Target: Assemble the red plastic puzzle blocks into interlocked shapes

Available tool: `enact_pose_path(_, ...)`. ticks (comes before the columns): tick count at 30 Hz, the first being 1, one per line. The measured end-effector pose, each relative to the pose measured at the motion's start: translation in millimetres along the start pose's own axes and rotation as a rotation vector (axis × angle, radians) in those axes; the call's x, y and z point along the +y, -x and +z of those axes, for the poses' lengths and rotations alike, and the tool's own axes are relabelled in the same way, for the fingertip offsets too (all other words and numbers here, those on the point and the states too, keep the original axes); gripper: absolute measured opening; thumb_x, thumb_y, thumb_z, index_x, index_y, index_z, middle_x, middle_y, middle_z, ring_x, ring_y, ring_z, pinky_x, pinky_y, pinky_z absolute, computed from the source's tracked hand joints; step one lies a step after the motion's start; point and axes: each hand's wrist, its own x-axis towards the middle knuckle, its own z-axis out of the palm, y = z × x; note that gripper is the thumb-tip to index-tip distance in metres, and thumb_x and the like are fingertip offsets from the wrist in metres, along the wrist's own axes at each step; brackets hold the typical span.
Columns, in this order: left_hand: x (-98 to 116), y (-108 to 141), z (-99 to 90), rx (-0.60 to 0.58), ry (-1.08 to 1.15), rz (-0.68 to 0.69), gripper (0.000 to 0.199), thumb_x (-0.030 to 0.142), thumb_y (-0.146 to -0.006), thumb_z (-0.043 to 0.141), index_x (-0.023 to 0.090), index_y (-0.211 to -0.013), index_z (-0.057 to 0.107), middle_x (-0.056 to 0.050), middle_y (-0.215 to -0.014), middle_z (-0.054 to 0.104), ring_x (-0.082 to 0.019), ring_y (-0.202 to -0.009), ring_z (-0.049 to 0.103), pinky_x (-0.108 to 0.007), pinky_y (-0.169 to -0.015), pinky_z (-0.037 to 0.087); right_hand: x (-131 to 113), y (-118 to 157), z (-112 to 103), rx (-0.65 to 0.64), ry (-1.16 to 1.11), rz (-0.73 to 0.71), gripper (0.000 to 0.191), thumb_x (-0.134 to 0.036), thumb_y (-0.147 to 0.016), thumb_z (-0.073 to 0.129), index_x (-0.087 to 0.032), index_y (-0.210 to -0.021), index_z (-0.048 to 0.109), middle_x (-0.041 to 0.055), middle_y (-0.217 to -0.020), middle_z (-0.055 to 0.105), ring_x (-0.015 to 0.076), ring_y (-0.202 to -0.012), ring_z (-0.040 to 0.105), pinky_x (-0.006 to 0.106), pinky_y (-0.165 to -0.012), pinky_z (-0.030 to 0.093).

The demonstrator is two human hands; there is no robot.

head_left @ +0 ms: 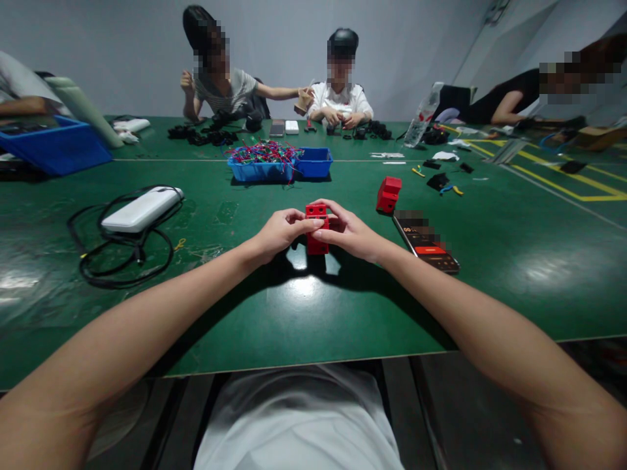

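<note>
In the middle of the green table [274, 320], both of my hands hold an upright red block piece [317, 247] with dark round holes in its faces. My left hand [280, 232] grips it from the left, thumb across the front. From the right, my right hand [353, 234] closes on it, thumb on the front and index finger over the upper edge. The fingers partly cover its middle, so I cannot tell whether it is one part or several stacked. A similar red block piece [389, 194] stands apart, beyond my right hand.
A phone [428, 243] lies right of my right hand. At left is a white power bank [143, 209] with a coiled black cable [98, 282]. Ahead stand a bin of coloured wires [262, 171] and a smaller blue bin [313, 163]. Other people sit around the table; a bottle [422, 123] leans far right.
</note>
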Motion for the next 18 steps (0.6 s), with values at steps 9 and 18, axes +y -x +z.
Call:
enact_pose_path(9,-3.1,-2.0,-1.1,0.004,-0.015,0.006,0.048,0.056,-0.063,0.076,0.014,-0.081,0.063,0.000,-0.072,0.057,-0.012,-0.062,0.047,-0.026,-0.058,0.032,1.2,-0.3,-0.4,0.003,-0.001,0.009,0.056,-0.041,-0.077,0.075,-0.025,-0.124,0.049,0.0042,-0.116,0.065,0.0216,-0.103,0.066,0.040,-0.093,0.055)
enact_pose_path(18,-2.5,-1.7,-0.3,0.012,0.010,0.008,0.048,0.056,-0.062,0.077,0.013,-0.078,0.064,0.001,-0.068,0.056,-0.011,-0.060,0.044,-0.026,-0.057,0.031,-0.5,0.2,0.0,0.010,-0.004,0.023,0.055,-0.042,-0.077,0.075,-0.025,-0.123,0.050,0.0044,-0.114,0.066,0.0215,-0.103,0.066,0.039,-0.092,0.056)
